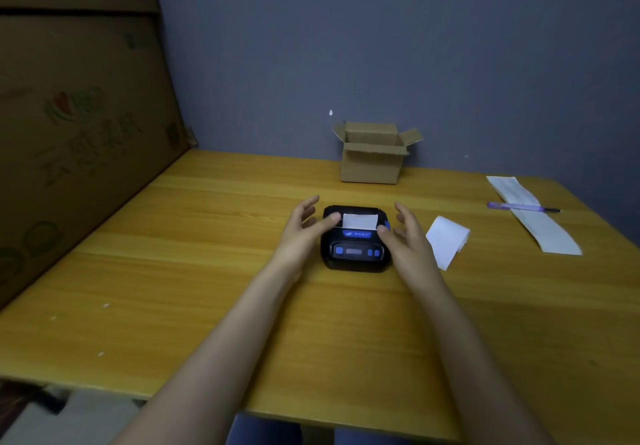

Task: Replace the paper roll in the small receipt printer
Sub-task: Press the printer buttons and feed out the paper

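Note:
A small black receipt printer (355, 249) with blue buttons sits in the middle of the wooden table (207, 254). A short white paper tab (359, 221) sticks up from its slot, and the lid looks closed. My left hand (304, 228) is at the printer's left side, thumb resting on its top left corner, fingers spread. My right hand (403, 233) is at its right side, thumb touching the top near the blue side latch, fingers apart. Neither hand holds anything. A loose white paper piece (446, 240) lies just right of my right hand.
A small open cardboard box (372, 159) stands at the back against the grey wall. A long printed receipt strip (533, 216) with a purple pen (519, 206) across it lies at the far right. A large cardboard sheet (76, 126) leans along the left.

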